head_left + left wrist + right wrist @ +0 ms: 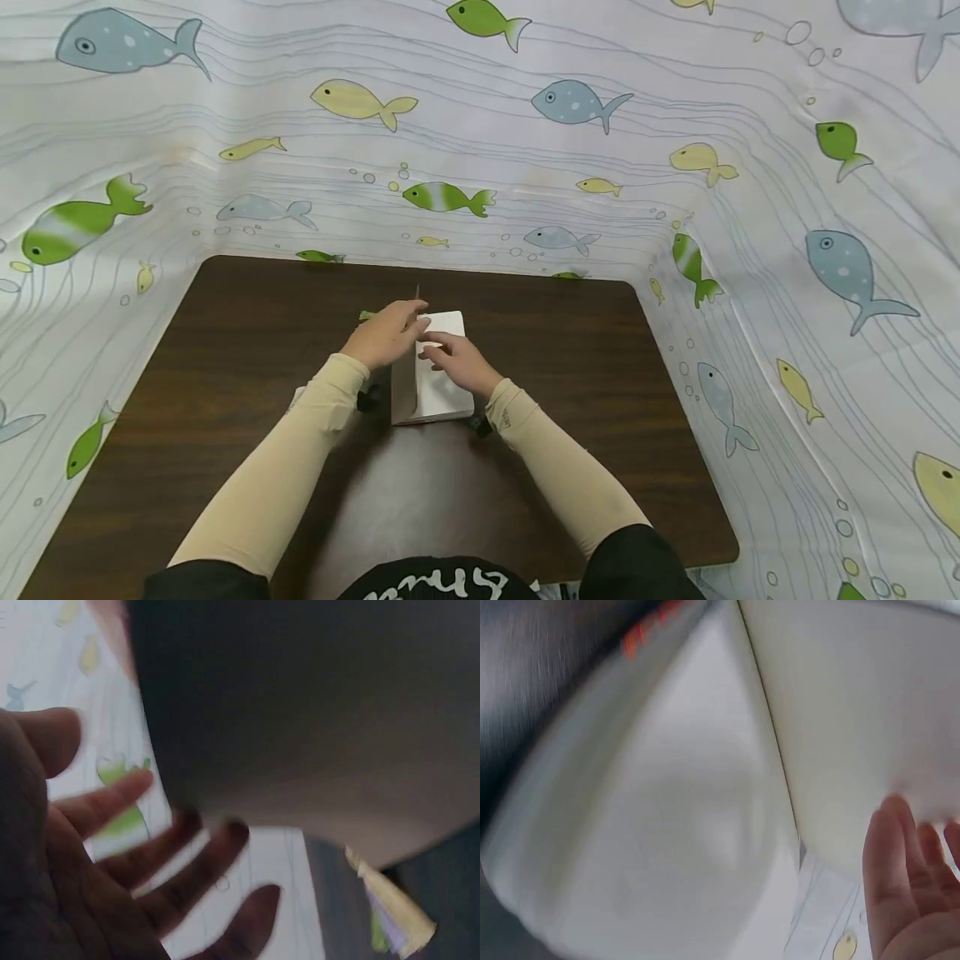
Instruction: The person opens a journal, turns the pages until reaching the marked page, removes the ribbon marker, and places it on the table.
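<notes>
Head view shows us a white fish-print cloth [480, 142] walling in a dark wood-grain table [570, 375]. On it, beneath the hands, we see a white-paged book [442, 387], its brownish cover [402, 392] raised on the left. Our left hand [384, 335] is at that cover, fingers spread wide; whether they touch it, we cannot tell. Our right hand [467, 365] is over the pages, fingers extended, gripping nothing. Near the cover's edge we spot a small tan, purple and green item [397, 911].

The pages [442, 387] are white, the tabletop [577, 358] brown-grained.
</notes>
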{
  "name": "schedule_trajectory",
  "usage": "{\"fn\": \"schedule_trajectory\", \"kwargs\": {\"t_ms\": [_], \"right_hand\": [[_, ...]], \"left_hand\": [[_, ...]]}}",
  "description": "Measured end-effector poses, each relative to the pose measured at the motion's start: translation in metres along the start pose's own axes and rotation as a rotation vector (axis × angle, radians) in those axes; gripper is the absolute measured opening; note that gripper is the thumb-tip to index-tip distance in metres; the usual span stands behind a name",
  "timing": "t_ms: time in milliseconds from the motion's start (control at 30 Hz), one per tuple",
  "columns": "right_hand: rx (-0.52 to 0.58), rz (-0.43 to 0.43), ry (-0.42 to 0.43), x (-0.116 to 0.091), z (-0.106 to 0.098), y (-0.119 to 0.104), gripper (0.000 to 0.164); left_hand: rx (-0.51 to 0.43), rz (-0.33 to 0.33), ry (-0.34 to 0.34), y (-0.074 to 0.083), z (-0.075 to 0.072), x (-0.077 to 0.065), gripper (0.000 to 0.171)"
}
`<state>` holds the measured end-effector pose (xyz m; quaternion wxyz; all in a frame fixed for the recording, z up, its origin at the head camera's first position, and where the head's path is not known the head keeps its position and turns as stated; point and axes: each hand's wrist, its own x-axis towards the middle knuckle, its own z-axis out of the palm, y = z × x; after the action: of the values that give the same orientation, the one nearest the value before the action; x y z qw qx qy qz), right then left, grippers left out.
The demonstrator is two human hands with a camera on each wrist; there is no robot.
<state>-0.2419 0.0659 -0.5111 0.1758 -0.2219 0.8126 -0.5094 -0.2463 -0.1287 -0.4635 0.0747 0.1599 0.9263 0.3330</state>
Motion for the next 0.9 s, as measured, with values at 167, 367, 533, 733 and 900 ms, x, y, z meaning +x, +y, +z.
{"fn": "schedule_trajectory", "kwargs": {"t_ms": [167,367,533,733,900], "right_hand": [[-0.141,-0.074,-0.020,-0.004,0.028,-0.001,0.044],[-0.408,-0.129,-0.095,-0.007,0.041,0.004,0.048],[-0.514,-0.123,-0.064,-0.009,0.032,0.018,0.041],[-0.764,-0.078,-0.009,-0.016,0.010,0.048,0.048],[-0.665,0.043,-0.104,-0.026,-0.007,0.070,0.076]], "left_hand": [[0.056,-0.077,0.020,-0.004,0.012,-0.015,0.050],[0.190,-0.154,0.028,-0.029,0.019,-0.030,0.053],[0.170,-0.168,0.033,-0.049,0.018,-0.038,0.054],[0.058,-0.205,0.014,-0.066,0.017,-0.047,0.052],[-0.027,-0.229,0.002,-0.076,0.020,-0.052,0.050]]}}
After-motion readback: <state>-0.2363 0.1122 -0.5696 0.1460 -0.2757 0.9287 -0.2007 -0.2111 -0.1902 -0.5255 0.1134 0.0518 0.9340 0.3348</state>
